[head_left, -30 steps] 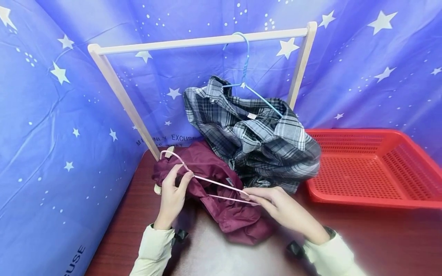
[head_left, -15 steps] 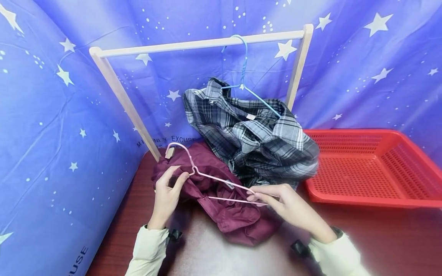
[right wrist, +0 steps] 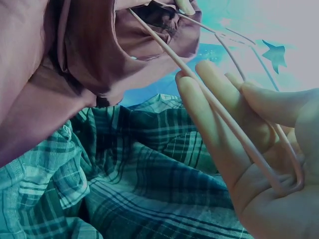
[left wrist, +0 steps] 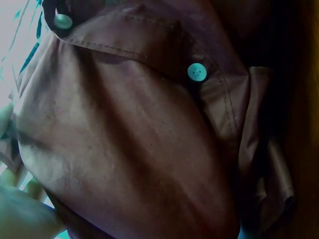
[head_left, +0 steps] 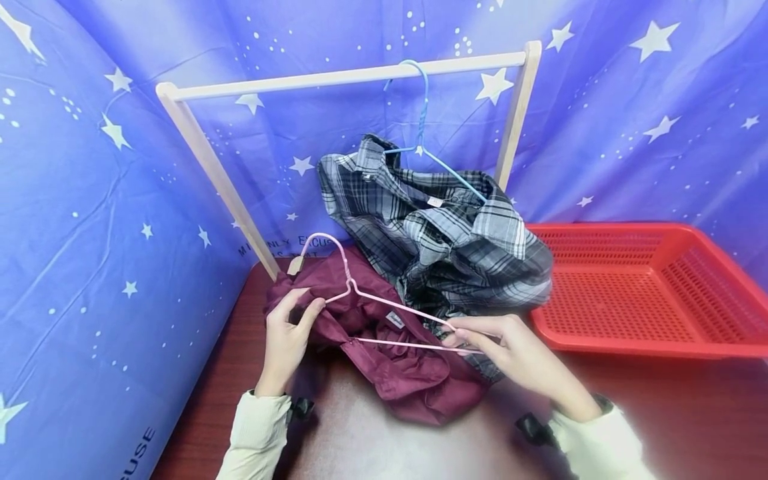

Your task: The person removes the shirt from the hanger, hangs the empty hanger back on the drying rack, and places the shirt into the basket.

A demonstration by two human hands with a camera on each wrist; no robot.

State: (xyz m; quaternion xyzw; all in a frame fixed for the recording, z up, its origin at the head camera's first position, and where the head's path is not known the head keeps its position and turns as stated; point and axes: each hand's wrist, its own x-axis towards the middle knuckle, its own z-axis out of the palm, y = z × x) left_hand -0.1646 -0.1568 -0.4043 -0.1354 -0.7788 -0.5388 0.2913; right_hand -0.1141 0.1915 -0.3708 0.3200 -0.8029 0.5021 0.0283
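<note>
A maroon button-up shirt (head_left: 414, 393) lies bunched over the table, its collar gaping and a white label (head_left: 395, 320) showing inside. Across the opening lies a pink wire hanger (head_left: 396, 305), hook up; its left end is hidden at the collar. The left hand (head_left: 285, 343) pinches the shirt's collar edge with thumb and forefinger, right by the hanger's left arm. Outside the shirt, the right hand (head_left: 510, 350) grips the hanger's right end, which runs into the palm (right wrist: 279, 209). In the left wrist view, the shirt front (left wrist: 124, 144) hangs down with pale buttons (left wrist: 197, 72).
Behind stands a wooden rack (head_left: 348, 77). A blue hanger (head_left: 423, 113) on its bar carries a grey plaid shirt (head_left: 474, 267), which piles down beside the maroon one. A red perforated basket (head_left: 612, 300) is at the right. Starry blue curtains (head_left: 90, 233) enclose the table (head_left: 384, 447).
The pink hanger has slid right with the right hand, its hook rising. Its neck has drawn away from the left fingertips. The left hand has shifted slightly left, and the shirt's label shows more.
</note>
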